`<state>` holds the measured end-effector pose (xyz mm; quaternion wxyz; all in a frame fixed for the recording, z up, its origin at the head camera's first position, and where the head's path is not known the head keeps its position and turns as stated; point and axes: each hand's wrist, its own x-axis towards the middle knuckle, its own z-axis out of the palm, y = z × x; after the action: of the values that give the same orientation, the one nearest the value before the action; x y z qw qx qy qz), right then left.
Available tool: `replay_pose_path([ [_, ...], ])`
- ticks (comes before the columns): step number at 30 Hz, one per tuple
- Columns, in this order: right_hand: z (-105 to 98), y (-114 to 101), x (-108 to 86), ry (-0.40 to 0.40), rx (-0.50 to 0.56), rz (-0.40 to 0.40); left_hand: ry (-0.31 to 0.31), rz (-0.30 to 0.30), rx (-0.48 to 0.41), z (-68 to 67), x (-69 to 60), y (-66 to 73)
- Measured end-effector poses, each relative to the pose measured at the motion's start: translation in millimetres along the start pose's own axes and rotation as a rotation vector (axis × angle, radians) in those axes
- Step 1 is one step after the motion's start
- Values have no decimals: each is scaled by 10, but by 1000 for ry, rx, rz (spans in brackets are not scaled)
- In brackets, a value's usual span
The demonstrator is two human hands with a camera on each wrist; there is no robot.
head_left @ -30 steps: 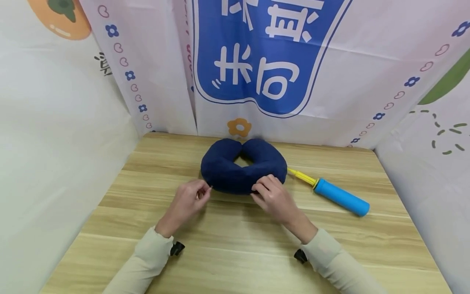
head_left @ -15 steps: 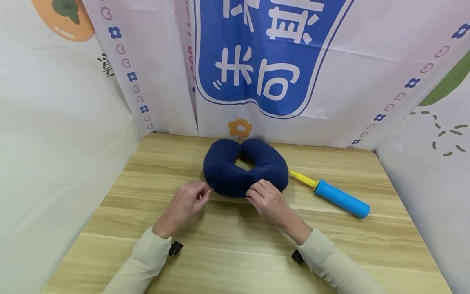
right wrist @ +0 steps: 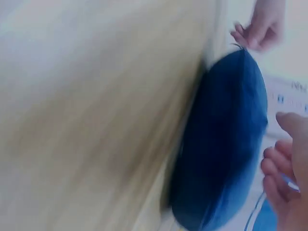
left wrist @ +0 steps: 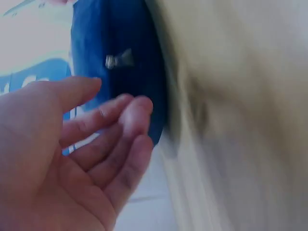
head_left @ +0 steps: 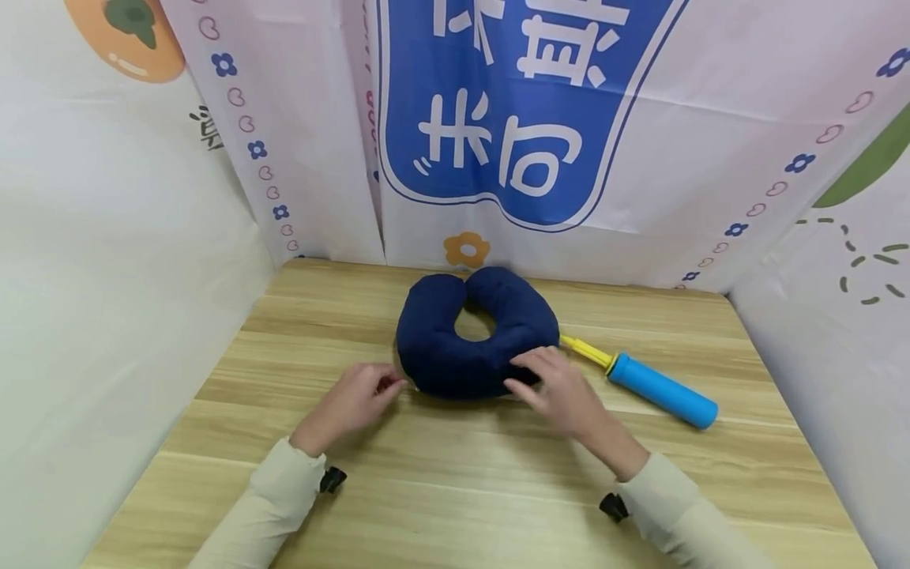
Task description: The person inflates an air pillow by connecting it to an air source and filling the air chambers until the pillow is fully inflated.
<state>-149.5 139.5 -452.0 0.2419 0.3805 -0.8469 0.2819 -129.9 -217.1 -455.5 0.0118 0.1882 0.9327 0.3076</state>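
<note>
A dark blue U-shaped neck pillow (head_left: 435,352) lies on the wooden table, its two ends toward the back wall. At its front left corner is my left hand (head_left: 355,401). In the left wrist view a small metal zipper pull (left wrist: 118,59) shows on the pillow's side, apart from the loosely bent fingers; thumb and fingertips do not meet. My right hand (head_left: 565,399) is at the pillow's front right, fingertips against or just over the fabric; I cannot tell which. In the right wrist view its thumb and fingers stand apart, with nothing between them.
A blue hand pump (head_left: 663,390) with a yellow nozzle end lies right of the pillow, its tip close to the pillow's edge. A printed cloth (head_left: 313,158) hangs along the table's back edge, and white cloth walls stand at both sides.
The pillow's front has shifted a little toward me and its inner gap looks rounder. My right hand has moved right along the front edge. The left hand has dropped slightly. The pump stays put.
</note>
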Motion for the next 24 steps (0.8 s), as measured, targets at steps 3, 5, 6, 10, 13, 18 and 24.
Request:
replay_pose_path([
  [3, -166, 112, -46, -8, 65, 258, 4, -129, -95, -144, 94, -136],
  [5, -247, 191, -65, -26, 106, 430, 19, -202, -180, -224, 206, -250],
  [6, -278, 228, -74, -44, 126, 514, 22, -250, -234, -255, 268, -302],
  [10, -348, 342, -113, -118, 178, 771, 16, -393, -450, -315, 508, -440],
  [13, -343, 397, -153, -175, 199, 881, 13, -451, -537, -286, 680, -460],
  [18, -197, 421, -182, -223, 381, 1027, 13, -521, -616, -164, 864, -442],
  [24, -28, 432, -152, -143, 619, 1123, 23, -533, -686, -64, 915, -449],
])
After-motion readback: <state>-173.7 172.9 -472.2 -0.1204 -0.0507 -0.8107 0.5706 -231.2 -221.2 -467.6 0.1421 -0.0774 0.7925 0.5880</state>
